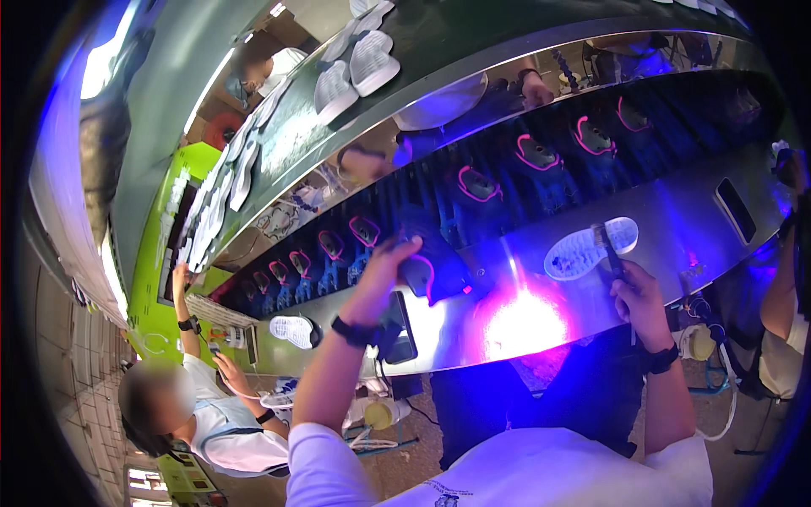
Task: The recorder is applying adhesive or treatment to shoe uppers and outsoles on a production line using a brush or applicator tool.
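Holding dark shoe upper (443, 272) in my left fingers (404, 252), brush (609, 249) in right fingers (625, 291) over white sole (574, 256), toward table (676, 228) right end; likely coating, next needs even strokes.

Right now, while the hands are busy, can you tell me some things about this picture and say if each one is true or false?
1. The left hand is holding a dark shoe. True.
2. The right hand is empty. False: it holds a dark tool.
3. The sole under that tool is bright green. False: it looks white.
4. A phone lies on the table, to the right of that sole. True.
5. The shoes in the row have yellow edges. False: their edges look pink.
6. Both wrists wear dark bands. True.
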A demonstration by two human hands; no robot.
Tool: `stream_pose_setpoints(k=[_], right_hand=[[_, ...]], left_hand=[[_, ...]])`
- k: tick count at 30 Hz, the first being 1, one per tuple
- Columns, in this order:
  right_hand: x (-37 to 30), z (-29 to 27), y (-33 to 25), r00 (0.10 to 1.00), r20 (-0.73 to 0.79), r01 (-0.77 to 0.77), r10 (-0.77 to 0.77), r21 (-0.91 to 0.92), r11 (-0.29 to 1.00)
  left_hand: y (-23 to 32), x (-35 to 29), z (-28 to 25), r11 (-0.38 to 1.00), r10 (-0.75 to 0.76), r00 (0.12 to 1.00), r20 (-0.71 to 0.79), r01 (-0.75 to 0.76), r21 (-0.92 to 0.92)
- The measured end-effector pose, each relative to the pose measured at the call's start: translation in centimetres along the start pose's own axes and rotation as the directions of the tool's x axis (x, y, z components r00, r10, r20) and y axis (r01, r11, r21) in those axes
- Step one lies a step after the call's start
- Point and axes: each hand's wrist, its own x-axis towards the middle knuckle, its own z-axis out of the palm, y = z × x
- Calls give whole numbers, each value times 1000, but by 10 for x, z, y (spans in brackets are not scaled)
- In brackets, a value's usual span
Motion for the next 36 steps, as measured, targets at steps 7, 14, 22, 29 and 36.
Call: stream_pose_setpoints(k=[7, 14, 22, 29, 36], right_hand=[[7, 0, 22, 988, -148, 65, -51, 85, 994], [12, 3, 20, 986, -163, 37, -18, 113, 993], [10, -5, 24, 984, -141, 124, -112, 77, 989], [7, -14, 28, 979, -115, 172, -171, 5, 985], [9, -18, 28, 969, -117, 217, -218, -27, 976]], left_hand=[[41, 171, -46, 648, -205, 945, -256, 327, 688], [-4, 239, -73, -141, 109, 993, -55, 70, 988], [25, 243, 87, 546, -123, 955, -272, 294, 785], [43, 229, 88, 564, -14, 977, -213, 183, 805], [40, 270, 92, -265, 139, 990, -25, 61, 962]])
